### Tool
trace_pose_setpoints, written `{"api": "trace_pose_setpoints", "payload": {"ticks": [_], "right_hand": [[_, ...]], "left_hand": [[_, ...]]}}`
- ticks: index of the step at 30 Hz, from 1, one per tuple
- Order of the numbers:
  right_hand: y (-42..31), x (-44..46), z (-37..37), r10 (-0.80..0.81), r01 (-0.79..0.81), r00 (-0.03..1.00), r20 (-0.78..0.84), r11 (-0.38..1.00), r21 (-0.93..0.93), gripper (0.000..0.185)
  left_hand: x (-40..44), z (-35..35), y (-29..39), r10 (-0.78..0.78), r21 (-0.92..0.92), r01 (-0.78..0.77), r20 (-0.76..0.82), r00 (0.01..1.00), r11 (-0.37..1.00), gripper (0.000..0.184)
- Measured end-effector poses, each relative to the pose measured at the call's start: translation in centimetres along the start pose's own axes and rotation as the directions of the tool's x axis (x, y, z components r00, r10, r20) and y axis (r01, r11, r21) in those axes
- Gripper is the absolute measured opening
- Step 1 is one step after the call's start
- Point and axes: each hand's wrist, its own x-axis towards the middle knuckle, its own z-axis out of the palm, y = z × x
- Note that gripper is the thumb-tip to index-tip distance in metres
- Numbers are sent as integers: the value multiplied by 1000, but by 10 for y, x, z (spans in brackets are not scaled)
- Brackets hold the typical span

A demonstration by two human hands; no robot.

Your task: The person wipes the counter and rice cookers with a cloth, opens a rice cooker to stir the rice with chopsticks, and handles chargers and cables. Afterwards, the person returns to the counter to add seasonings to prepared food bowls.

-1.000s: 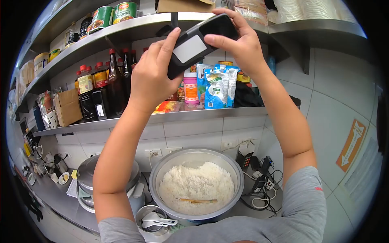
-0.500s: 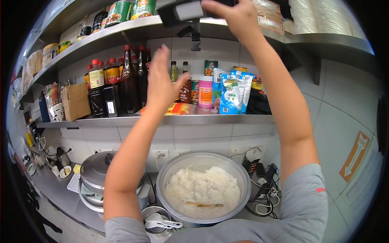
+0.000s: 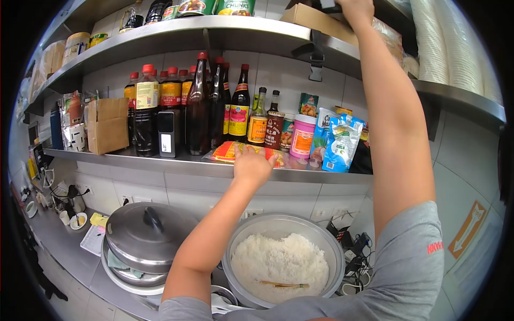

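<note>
My left hand point(image 3: 253, 167) is at the front edge of the middle shelf, its fingers apart over a flat red-and-yellow plastic packet point(image 3: 227, 151). The fingertips appear to touch the packet without being wrapped round it. High on the right, my right hand point(image 3: 357, 9) is closed on a black object point(image 3: 329, 5) at the top shelf, largely cut off by the frame edge. Below that hand is a cardboard box point(image 3: 319, 22), and a black strap with a buckle point(image 3: 316, 59) hangs over the shelf edge.
Sauce bottles point(image 3: 199, 107), a black device point(image 3: 167, 134), a pink-labelled jar point(image 3: 303, 138) and blue-and-white pouches point(image 3: 342, 143) line the middle shelf. Below stand a basin point(image 3: 229, 262) of rice with tongs point(image 3: 284, 284) and a lidded pot point(image 3: 136, 235). Stacked cups point(image 3: 450, 48) stand upper right.
My left hand has come down and right from mid-air to the packet. My right hand, with the black object, has moved up and right. The view has shifted.
</note>
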Motion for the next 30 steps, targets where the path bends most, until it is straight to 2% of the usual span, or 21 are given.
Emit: {"api": "trace_pose_setpoints", "payload": {"ticks": [1, 2, 5, 6, 8, 9, 10, 13, 14, 17, 18, 20, 21, 23, 24, 25, 27, 29, 30], "right_hand": [[3, -5, 11, -59, 59, 998, 23, 998, -17, 50], [-6, -10, 17, -27, 27, 1000, 11, 999, 29, 54], [-12, -18, 45, 14, -14, 996, -85, 1000, -4, 59], [-10, -24, 53, 49, -48, 997, -56, 999, 20, 56], [32, -30, 86, -68, 68, 998, 9, 993, -92, 47], [28, -37, 92, -126, 131, 991, 45, 981, -143, 43], [27, -39, 91, -71, 105, 989, 132, 956, -273, 35], [4, -49, 74, -5, 106, 967, 255, 918, -383, 45], [-3, -48, 71, -54, 171, 960, 275, 889, -424, 49], [-25, -57, 50, 23, 123, 958, 285, 866, -485, 51], [-21, -55, 51, -14, 70, 992, 123, 883, -465, 56], [3, -52, 65, -61, -25, 977, -205, 920, -390, 68], [21, -43, 73, 109, -191, 962, -249, 923, -333, 73], [53, -26, 85, 439, -505, 847, -299, 840, -199, 82], [14, -36, 51, 628, -633, 774, -79, 764, -128, 85], [35, -34, 59, 576, -576, 817, 7, 817, 26, 77], [-1, -47, 28, 532, -570, 789, 309, 820, 45, 67], [41, -48, 45, 284, -254, 927, 245, 956, -150, 59], [64, -46, 53, 146, -83, 959, 242, 964, -253, 56]], "left_hand": [[0, 2, 0, 3, -46, -3, 6, 1000, 999, 59], [0, 5, -1, 5, -92, -4, 15, 1000, 996, 59], [0, 5, -4, 14, -164, -9, 28, 1000, 986, 57], [-1, 3, -4, 17, -178, -11, 32, 999, 984, 56], [-1, 3, -5, 28, -184, -22, 29, 999, 983, 55], [-1, 2, -5, 32, -188, -27, 25, 999, 982, 55], [-3, -2, -4, 14, -113, -10, 32, 999, 994, 54], [-3, 1, -5, 19, -155, -16, 18, 1000, 988, 53], [-3, 1, -5, 19, -156, -15, 19, 1000, 988, 54], [-2, 0, -4, 24, -162, -21, 17, 1000, 987, 54], [-2, 1, -4, 27, -162, -23, 18, 999, 987, 54], [-3, 1, -5, 30, -161, -27, 18, 999, 987, 54], [-3, 1, -5, 32, -162, -29, 17, 999, 986, 54], [-4, 1, -5, 32, -159, -31, 2, 1000, 987, 53], [-4, 1, -4, 32, -153, -33, -11, 999, 988, 53], [-4, 2, -5, 32, -147, -35, -26, 999, 989, 52], [-3, 5, -7, 33, -138, -43, -74, 997, 990, 52], [-2, 8, -6, 35, -134, -51, -119, 992, 990, 52], [0, 8, -7, 30, -137, -49, -140, 990, 989, 52]]}}
